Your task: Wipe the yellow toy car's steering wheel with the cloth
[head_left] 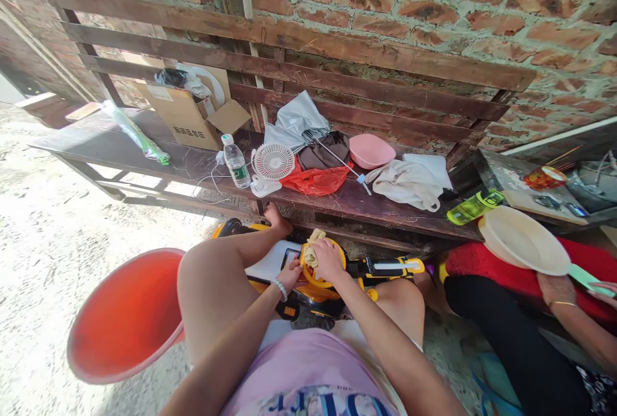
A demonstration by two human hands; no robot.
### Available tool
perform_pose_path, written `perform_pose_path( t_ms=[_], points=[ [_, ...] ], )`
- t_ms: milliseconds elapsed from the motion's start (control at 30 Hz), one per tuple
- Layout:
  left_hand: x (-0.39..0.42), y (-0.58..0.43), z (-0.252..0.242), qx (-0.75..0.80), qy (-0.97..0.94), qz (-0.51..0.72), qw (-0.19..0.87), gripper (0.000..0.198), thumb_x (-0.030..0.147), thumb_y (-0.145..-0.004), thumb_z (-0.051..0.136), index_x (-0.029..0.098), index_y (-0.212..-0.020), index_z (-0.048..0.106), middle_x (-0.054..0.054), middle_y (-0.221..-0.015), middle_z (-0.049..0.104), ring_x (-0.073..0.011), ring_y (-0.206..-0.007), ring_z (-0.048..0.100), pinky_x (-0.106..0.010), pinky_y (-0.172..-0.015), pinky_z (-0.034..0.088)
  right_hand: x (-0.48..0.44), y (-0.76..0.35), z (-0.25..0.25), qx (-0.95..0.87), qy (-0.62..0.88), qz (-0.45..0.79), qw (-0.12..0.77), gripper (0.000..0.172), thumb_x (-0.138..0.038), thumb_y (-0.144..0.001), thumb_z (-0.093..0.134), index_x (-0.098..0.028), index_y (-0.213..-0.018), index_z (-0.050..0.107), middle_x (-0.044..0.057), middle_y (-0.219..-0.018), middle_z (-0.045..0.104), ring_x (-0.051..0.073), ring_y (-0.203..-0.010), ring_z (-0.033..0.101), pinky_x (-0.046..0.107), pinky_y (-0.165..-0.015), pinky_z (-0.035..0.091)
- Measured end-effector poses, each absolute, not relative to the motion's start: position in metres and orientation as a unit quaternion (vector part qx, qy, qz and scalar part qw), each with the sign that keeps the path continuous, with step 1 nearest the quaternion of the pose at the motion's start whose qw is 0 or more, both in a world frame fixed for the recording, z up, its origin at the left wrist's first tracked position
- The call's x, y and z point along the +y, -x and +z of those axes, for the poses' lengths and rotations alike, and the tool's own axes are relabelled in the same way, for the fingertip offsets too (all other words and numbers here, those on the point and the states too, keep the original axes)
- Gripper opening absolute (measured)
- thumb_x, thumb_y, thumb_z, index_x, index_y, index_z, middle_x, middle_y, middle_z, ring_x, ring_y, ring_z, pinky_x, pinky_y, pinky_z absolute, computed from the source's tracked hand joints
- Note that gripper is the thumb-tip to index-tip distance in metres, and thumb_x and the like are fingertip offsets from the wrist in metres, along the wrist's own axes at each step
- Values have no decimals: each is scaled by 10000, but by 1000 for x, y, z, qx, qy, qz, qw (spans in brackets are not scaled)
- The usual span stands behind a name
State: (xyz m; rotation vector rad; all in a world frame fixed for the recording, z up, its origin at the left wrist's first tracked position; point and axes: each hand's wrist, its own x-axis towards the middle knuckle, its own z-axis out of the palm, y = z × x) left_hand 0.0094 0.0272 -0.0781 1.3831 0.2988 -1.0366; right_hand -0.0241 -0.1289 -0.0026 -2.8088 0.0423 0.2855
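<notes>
Between my bare knees stands a yellow, white and black ride-on toy vehicle [270,262] with a long black-and-yellow arm [385,267] pointing right. My right hand [328,260] presses a crumpled pale-yellow cloth [313,245] against the toy's round yellow steering wheel [341,255]. Its fingers are closed on the cloth. My left hand [290,274], with a beaded bracelet at the wrist, is at the wheel's left edge, its fingers curled on the rim. Both palms are hidden.
A large red bucket [125,319] is at my left. The wooden bench [193,168] ahead bears a cardboard box [180,114], bottle [236,162], small fan [273,162], pink bowl [371,150] and white cloth [409,183]. At right, another person's hand [556,289] is by a cream basin [523,239].
</notes>
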Motion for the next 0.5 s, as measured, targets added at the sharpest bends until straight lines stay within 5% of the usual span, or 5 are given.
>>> perform_pose_path(
  t_ms=[200, 500],
  points=[
    [26, -7, -79, 139, -612, -441, 642, 298, 300, -876, 729, 206, -1142, 632, -42, -937, 790, -162, -764, 736, -315, -782, 612, -122, 24, -1, -147, 962, 116, 199, 458, -216, -869, 674, -257, -1326, 670, 93, -1371, 645, 296, -1277, 500, 443, -1047, 395],
    [28, -10, -77, 119, -627, -444, 629, 153, 375, -931, 672, 234, -980, 641, -1, -887, 784, -105, -596, 651, -282, -753, 582, -143, -7, 8, 55, 985, 105, 124, 573, -173, -850, 655, -259, -1416, 626, 126, -1453, 611, 318, -1324, 483, 446, -1067, 392]
  ],
)
